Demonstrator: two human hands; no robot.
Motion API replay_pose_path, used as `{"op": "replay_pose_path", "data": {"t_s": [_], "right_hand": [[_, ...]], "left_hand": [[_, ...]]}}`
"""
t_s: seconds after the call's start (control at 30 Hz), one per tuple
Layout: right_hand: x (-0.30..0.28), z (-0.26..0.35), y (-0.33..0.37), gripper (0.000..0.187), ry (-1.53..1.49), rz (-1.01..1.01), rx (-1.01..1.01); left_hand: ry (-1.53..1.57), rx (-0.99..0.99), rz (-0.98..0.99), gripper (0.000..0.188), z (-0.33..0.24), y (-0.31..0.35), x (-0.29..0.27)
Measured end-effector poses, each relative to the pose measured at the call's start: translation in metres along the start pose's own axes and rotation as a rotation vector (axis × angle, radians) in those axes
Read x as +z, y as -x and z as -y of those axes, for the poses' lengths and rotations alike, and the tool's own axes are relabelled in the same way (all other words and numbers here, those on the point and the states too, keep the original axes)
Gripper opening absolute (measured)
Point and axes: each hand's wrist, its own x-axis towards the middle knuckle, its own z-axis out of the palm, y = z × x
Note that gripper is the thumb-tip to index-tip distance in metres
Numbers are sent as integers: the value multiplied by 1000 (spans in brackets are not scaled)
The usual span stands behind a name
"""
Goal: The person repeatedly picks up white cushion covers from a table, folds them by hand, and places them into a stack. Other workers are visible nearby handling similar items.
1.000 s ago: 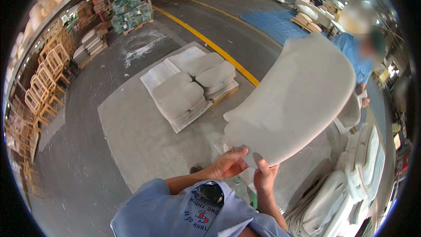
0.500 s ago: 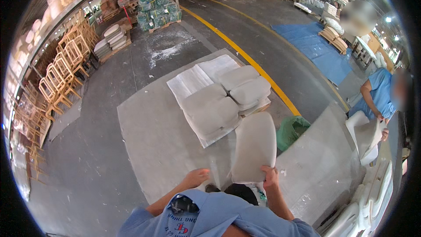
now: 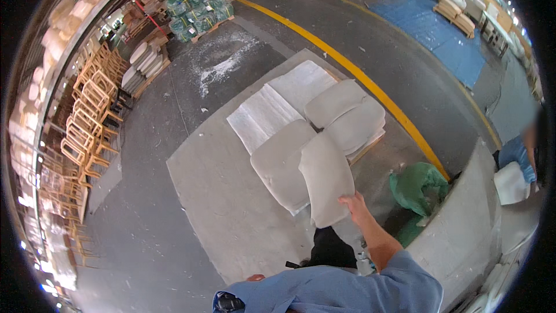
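Note:
My right hand grips the lower right edge of a grey, curved chair seat pad. The pad is tilted, and its far end overlaps the nearest stacked pad on the pallet; whether they touch I cannot tell. Two more pads, one behind and one in front, lie to the right of that stack. White wrapping sheets spread under and beside the pads. Low by my body, only a bit of my left hand shows past the blue shirt; its fingers are hidden.
A green sack stands right of the pallet on the grey floor sheet. At the far right a co-worker in blue is beside a pale pad. Wooden chair frames line the left; green-wrapped bundles stand far back.
My right hand has carried the seat pad forward, over the near stack. My left hand has drawn back toward my body. The view has shifted, and I stand closer to the pallet.

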Motion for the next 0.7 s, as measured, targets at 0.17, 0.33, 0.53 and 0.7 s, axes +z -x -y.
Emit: {"op": "replay_pose_path", "data": {"t_s": [0.17, 0.33, 0.53, 0.7], "right_hand": [[31, 44, -115, 70, -5, 195, 53], [27, 63, -189, 83, 30, 190, 337], [0, -8, -254, 76, 84, -250, 405], [-1, -49, -271, 73, -36, -370, 301]], "left_hand": [[1084, -178, -61, 46, -21, -27, -46], [924, -599, -394, 58, -53, -55, -99], [852, -711, -293, 54, -75, -77, -128], [1218, -541, -91, 50, -67, -82, -117]]}}
